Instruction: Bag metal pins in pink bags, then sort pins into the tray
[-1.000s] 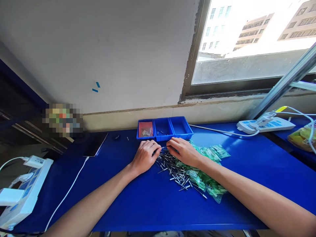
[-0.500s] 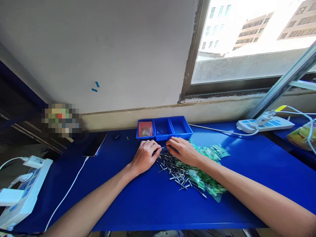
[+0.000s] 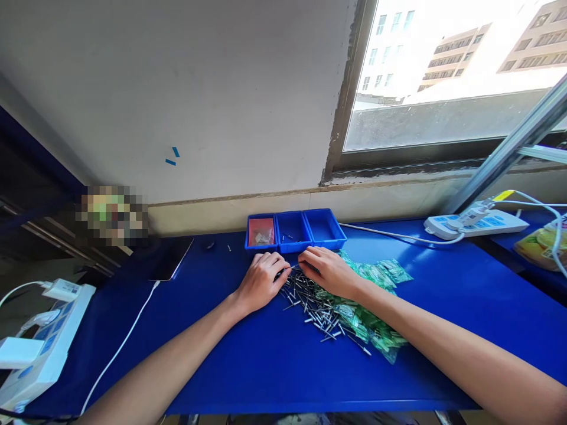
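Observation:
My left hand [image 3: 261,281] and my right hand [image 3: 328,271] rest close together on the blue table [image 3: 266,360], at the far end of a heap of small metal pins [image 3: 312,304]. Both hands have their fingers curled and pinched at the pins between them; what each fingertip grips is too small to name. Green plastic bags [image 3: 376,277] lie under and beside my right hand. Just beyond the hands stand three joined blue trays [image 3: 296,229]; the left one holds a red packet [image 3: 261,231].
A dark phone [image 3: 170,260] with a white cable [image 3: 119,348] lies at the left. White power strips sit at the far left [image 3: 39,342] and the right rear [image 3: 478,223]. Wall and window lie behind; the table's front edge runs near me.
Almost nothing has moved; my left fingers shifted slightly towards the right hand over the pins.

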A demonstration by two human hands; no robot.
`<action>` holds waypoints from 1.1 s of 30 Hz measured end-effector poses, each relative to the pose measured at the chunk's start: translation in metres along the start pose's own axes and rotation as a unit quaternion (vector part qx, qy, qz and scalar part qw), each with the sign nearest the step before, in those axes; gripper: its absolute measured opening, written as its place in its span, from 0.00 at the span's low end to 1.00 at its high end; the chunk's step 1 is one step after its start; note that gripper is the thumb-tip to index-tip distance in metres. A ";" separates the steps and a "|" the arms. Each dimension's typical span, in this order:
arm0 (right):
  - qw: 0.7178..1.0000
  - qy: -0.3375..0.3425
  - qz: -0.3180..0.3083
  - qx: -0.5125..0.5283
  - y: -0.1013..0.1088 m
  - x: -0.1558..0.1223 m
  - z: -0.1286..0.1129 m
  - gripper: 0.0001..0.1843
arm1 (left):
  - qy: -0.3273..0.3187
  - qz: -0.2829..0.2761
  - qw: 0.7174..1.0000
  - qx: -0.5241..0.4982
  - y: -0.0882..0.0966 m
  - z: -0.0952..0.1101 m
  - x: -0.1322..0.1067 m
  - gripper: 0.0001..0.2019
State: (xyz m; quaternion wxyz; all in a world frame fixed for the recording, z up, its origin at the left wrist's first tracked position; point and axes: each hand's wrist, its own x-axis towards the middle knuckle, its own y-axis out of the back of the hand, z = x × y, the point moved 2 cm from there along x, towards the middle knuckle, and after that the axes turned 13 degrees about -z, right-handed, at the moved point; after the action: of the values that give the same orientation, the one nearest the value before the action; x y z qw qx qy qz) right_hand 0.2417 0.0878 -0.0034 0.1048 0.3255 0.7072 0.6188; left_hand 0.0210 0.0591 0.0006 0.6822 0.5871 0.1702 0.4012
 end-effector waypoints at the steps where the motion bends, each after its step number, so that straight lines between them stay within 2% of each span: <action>1: 1.000 0.000 0.001 0.000 0.000 0.000 0.000 0.10 | 0.000 0.000 1.000 0.000 0.000 0.000 0.000 0.11; 33: 1.000 0.007 0.013 -0.006 -0.001 0.000 0.001 0.10 | -0.001 -0.003 1.000 -0.004 0.001 0.001 0.000 0.10</action>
State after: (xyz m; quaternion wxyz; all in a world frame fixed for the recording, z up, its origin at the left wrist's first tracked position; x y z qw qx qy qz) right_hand 0.2417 0.0889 -0.0047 0.0934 0.3296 0.7000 0.6266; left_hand 0.0209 0.0584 0.0018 0.6858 0.5847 0.1693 0.3991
